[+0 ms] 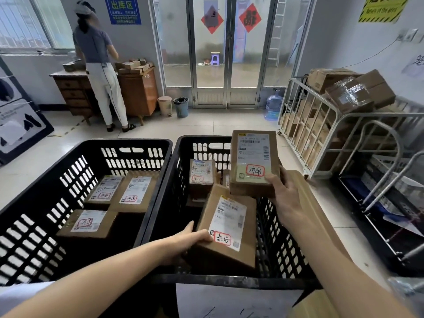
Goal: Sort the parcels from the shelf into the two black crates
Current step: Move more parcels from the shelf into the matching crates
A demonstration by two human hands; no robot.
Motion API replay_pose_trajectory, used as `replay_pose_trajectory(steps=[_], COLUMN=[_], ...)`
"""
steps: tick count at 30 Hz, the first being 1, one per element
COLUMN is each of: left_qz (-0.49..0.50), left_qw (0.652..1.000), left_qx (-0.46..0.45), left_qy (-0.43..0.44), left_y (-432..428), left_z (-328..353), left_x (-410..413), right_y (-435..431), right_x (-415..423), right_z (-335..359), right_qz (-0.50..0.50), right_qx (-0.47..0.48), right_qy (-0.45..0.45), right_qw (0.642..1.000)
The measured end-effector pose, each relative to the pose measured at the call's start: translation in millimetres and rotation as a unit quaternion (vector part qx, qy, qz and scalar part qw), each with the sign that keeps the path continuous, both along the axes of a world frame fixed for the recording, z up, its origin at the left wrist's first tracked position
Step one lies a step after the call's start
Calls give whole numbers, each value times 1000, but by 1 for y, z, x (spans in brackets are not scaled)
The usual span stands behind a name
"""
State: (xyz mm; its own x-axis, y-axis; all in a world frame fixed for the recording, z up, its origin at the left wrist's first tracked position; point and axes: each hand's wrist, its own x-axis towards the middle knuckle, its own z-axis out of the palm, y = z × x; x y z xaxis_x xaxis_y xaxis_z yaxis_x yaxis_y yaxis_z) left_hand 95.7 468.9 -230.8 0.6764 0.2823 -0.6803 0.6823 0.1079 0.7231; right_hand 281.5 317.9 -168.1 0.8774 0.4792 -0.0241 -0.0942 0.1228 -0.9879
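Observation:
Two black crates stand side by side in front of me, the left crate (pixel 137 143) and the right crate (pixel 229 281). Three brown labelled parcels (pixel 135 191) lie in the left crate. My left hand (pixel 190 242) grips a brown parcel with a white label (pixel 227 228), held low inside the right crate. My right hand (pixel 284 191) holds a second labelled parcel (pixel 253 161) up above the right crate's far right corner. Another parcel (pixel 202 175) stands inside the right crate behind them.
A metal cage trolley (pixel 321 125) full of cardboard boxes stands to the right, with a low black-framed cart (pixel 378 226) nearer me. A person (pixel 98 65) stands at a wooden desk at the back left. Bins (pixel 181 106) and a water bottle (pixel 273 106) sit by the glass doors.

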Motion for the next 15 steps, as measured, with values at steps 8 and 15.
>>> replay_pose_trajectory(steps=[8,15], left_qz=[-11,-33], left_qw=[996,988], left_qx=[47,55], left_qy=[74,140], left_y=[0,-1], left_z=[-1,-21], left_x=[11,27], right_y=[5,8], right_x=[3,8], right_z=[-4,-10], right_qz=[18,41], right_qx=[1,-19], right_qy=[8,11], right_qw=[1000,999])
